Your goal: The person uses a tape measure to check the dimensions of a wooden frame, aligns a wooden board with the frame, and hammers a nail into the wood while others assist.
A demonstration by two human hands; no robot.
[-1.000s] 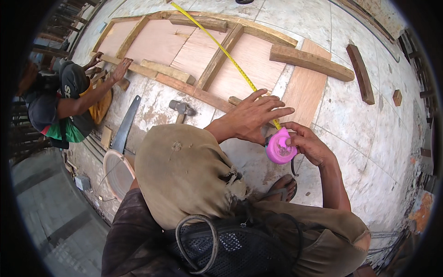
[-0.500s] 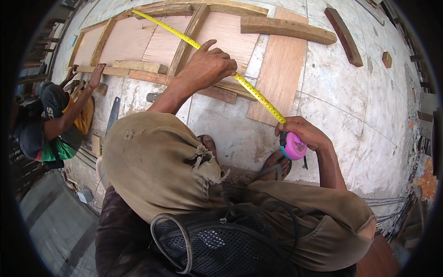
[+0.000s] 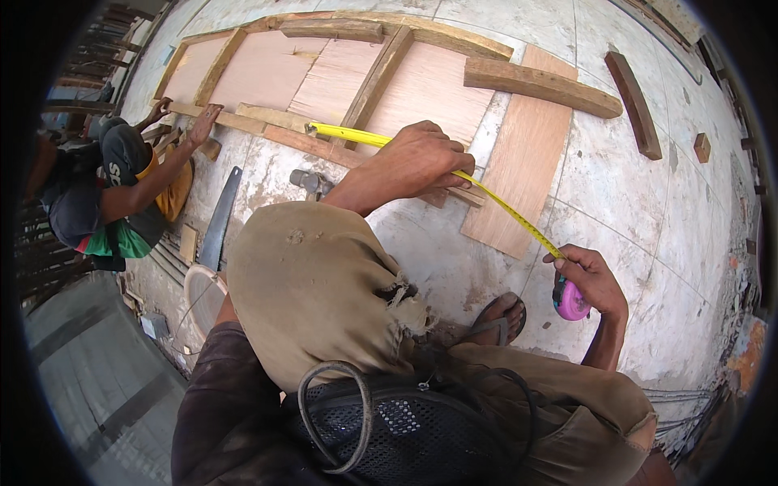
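The left hand (image 3: 417, 160) lies over the blade (image 3: 519, 217), its fingers curled and pressed together round the yellow strip; the blade passes under the palm and shows on both sides — its free end over the near rail of the frame (image 3: 378, 85), touching or not I cannot tell; the other stretch slopes to the case (image 3: 572, 303), which the right hand (image 3: 596, 281) grips, fingertips bent near where the blade comes out; the case hangs just below those fingers — rounded, smooth, pink, with a dark and teal edge; the frame is rough timber, its crosspieces over pale pinkish plywood (image 3: 259, 77); a flat, grained board (image 3: 527, 154) lies beside it, a thick squared beam (image 3: 541, 87) across that; the tiles (image 3: 600, 182) are white and stained; the hammer (image 3: 308, 181) has a dull metal head; the saw (image 3: 220, 217) is grey and tapering
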